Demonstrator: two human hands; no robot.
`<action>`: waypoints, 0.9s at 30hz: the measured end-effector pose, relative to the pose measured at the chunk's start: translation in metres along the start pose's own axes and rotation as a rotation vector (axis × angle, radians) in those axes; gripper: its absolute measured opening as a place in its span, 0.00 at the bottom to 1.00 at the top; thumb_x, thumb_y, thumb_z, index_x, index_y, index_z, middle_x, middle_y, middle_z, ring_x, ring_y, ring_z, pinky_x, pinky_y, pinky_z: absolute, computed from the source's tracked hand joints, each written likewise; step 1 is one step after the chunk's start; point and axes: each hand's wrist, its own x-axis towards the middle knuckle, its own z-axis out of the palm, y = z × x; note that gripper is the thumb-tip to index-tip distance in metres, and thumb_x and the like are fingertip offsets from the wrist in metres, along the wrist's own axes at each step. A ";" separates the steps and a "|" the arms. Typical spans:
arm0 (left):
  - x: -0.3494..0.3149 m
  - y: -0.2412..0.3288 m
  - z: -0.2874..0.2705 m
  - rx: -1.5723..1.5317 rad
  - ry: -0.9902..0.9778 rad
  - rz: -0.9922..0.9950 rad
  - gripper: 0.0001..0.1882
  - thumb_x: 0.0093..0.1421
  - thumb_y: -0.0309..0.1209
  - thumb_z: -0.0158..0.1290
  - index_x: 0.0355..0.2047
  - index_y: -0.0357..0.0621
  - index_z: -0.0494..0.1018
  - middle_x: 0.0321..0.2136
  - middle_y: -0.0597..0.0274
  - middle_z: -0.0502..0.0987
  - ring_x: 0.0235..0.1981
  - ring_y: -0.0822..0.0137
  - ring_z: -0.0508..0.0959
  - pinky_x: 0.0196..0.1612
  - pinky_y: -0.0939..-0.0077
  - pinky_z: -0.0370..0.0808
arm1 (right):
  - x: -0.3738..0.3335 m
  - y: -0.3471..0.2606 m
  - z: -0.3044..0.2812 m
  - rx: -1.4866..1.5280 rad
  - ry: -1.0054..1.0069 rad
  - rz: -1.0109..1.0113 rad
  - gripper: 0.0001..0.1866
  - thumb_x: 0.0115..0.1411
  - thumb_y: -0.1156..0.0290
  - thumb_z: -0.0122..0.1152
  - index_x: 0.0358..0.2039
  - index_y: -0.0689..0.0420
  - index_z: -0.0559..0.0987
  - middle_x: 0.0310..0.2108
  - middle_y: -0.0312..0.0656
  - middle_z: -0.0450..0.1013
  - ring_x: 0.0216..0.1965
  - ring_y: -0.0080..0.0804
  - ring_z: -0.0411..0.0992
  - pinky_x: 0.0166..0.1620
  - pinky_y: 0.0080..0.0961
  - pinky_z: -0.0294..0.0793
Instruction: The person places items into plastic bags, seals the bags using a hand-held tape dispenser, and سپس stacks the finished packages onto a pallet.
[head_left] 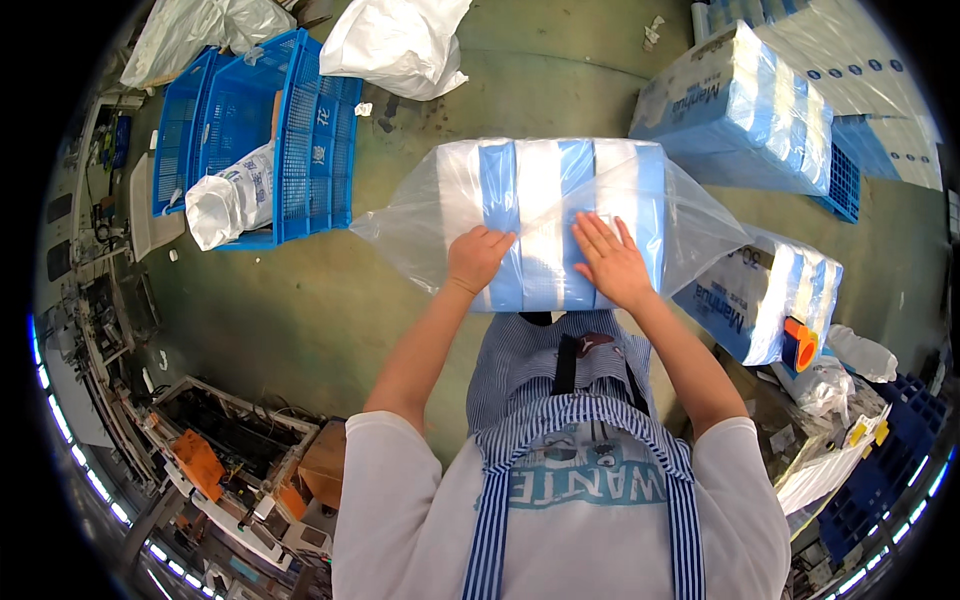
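Observation:
In front of my body is a bundle of blue and white packs (540, 180), side by side inside a clear plastic bag (405, 225). The bag's loose ends stick out past the bundle on the left and right. My left hand (480, 258) rests on the near left part of the bundle, fingers curled in on the film. My right hand (612, 262) lies flat on the right part of the top, fingers stretched out. Folds of film cross the top between both hands.
Blue plastic crates (315, 150) stand at the left, a white sack (230, 200) in one. Another white sack (395, 45) lies at the back. Wrapped bundles (740, 110) are stacked at the right. An orange tape dispenser (800, 345) sits on a nearer bundle (765, 300). Machinery (240, 440) fills the lower left.

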 end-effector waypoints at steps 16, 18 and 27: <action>0.071 0.040 -0.003 -0.273 -0.043 0.237 0.08 0.49 0.29 0.57 0.31 0.43 0.76 0.36 0.59 0.77 0.37 0.59 0.76 0.35 0.65 0.75 | 0.005 0.064 -0.014 -0.010 -0.170 0.337 0.38 0.56 0.35 0.43 0.65 0.34 0.54 0.68 0.34 0.46 0.68 0.36 0.43 0.65 0.51 0.43; 0.056 0.049 -0.004 -0.372 -0.161 0.254 0.07 0.49 0.26 0.56 0.29 0.40 0.74 0.39 0.58 0.77 0.39 0.58 0.77 0.38 0.65 0.76 | 0.006 0.067 -0.013 -0.007 -0.160 0.334 0.38 0.56 0.35 0.43 0.65 0.33 0.53 0.68 0.34 0.45 0.69 0.36 0.43 0.65 0.51 0.43; 0.089 0.094 -0.023 0.035 0.030 -0.018 0.21 0.41 0.32 0.63 0.36 0.44 0.70 0.38 0.59 0.71 0.38 0.55 0.72 0.41 0.62 0.69 | 0.001 0.073 -0.012 0.060 -0.184 0.329 0.39 0.56 0.35 0.44 0.66 0.32 0.51 0.68 0.34 0.47 0.68 0.35 0.43 0.66 0.51 0.42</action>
